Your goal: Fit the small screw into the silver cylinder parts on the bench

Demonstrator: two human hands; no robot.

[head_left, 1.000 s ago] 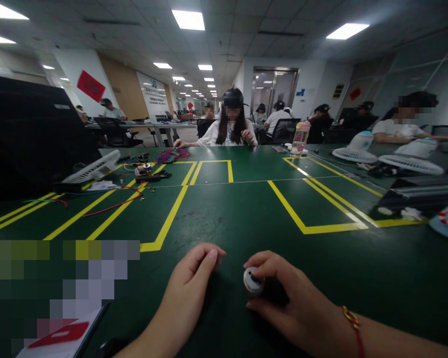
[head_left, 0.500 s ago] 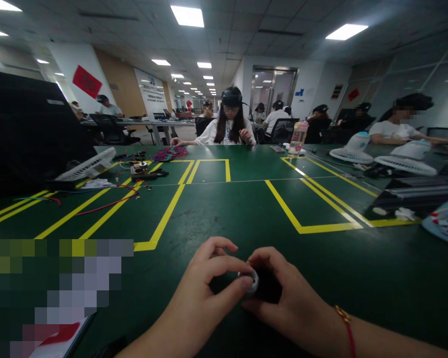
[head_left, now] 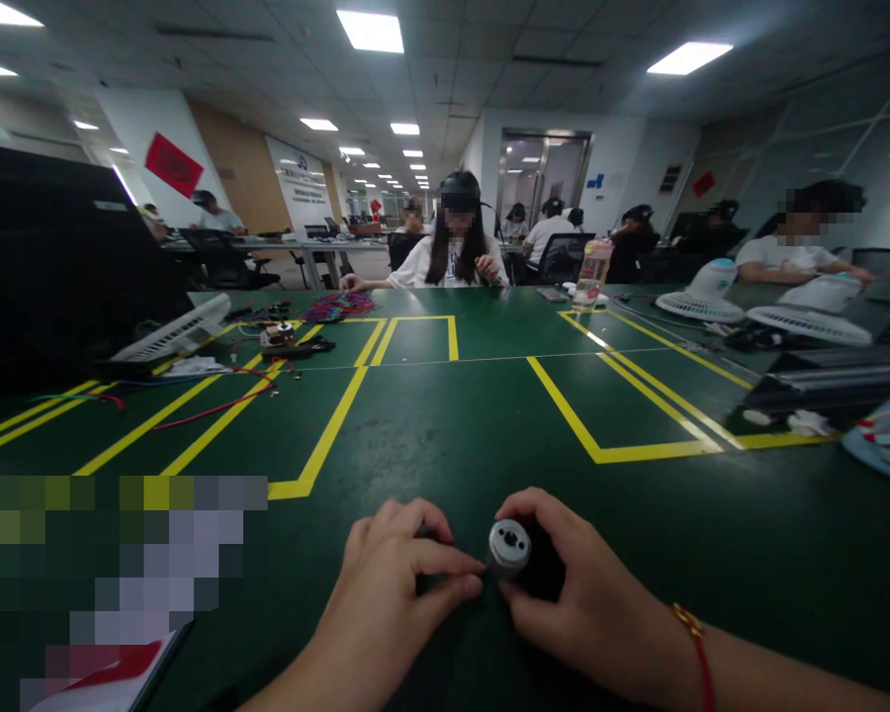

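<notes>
A small cylindrical motor stands on the table in front of me, its silvery round end face turned up. Two small holes and a dark centre show on that face. Curled around the motor's right side, my right hand grips it between thumb and fingers; a red cord with a gold charm circles that wrist. Just left of the motor, my left hand has its thumb and index fingertips brought together in a pinch. Whatever may be between those fingertips is too small or hidden to make out.
The green table carries yellow tape lines. Bundled wires and a white fan lie at the left. A bottle and more fans are on the right. Across the table sits a person.
My left hand has drawn back to the left, off the motor's top, uncovering its end face. The motor, with my right hand around it, has shifted slightly right and up.
</notes>
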